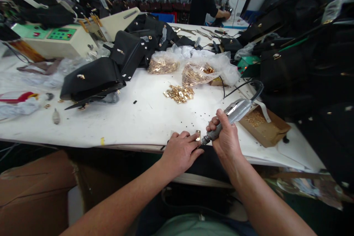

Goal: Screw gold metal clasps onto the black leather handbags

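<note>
A glossy grey metal electric screwdriver (235,112), shiny gold metal fittings (179,93), crinkled clear plastic bags (204,68), matt black leather handbags (91,77) and a brown cardboard box (267,131) lie on the smooth white counter (132,118).

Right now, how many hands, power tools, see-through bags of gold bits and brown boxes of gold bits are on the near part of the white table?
Hands: 2, left hand, right hand
Electric screwdriver: 1
Clear bags: 2
Cardboard box: 1
Total: 6
</note>
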A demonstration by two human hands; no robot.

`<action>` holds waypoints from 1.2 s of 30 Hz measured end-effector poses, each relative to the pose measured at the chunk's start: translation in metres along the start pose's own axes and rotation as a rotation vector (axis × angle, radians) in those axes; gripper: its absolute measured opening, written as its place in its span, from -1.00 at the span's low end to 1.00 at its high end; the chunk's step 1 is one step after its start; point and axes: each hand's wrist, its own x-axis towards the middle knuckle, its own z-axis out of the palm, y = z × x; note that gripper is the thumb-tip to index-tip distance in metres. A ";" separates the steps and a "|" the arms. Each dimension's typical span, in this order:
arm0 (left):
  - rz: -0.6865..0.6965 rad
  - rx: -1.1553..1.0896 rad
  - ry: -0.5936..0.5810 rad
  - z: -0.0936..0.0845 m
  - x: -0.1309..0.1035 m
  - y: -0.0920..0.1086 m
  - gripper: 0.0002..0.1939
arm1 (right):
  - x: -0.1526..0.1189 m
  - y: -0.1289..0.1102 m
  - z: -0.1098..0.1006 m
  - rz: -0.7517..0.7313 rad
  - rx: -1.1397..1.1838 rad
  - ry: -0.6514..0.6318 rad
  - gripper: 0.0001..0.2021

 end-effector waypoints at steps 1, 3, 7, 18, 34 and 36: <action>-0.001 -0.001 -0.002 0.000 0.000 0.000 -0.69 | 0.000 0.000 0.000 -0.002 -0.004 0.000 -0.58; -0.001 -0.004 -0.007 0.000 0.000 0.000 -0.68 | 0.002 -0.002 0.000 -0.011 -0.009 0.000 -0.58; 0.005 0.001 -0.008 -0.001 -0.001 -0.001 -0.67 | 0.009 -0.009 0.003 -0.066 -0.010 -0.003 -0.62; -0.005 -0.003 -0.008 -0.001 0.000 0.000 -0.69 | 0.036 0.007 0.016 -0.306 -0.235 -0.017 -0.69; -0.013 -0.014 -0.028 0.001 0.000 -0.001 -0.66 | 0.033 0.024 0.009 -0.305 -0.454 -0.063 -0.68; -0.014 -0.016 -0.028 0.001 0.000 -0.002 -0.65 | 0.031 0.023 0.009 -0.297 -0.520 -0.110 -0.68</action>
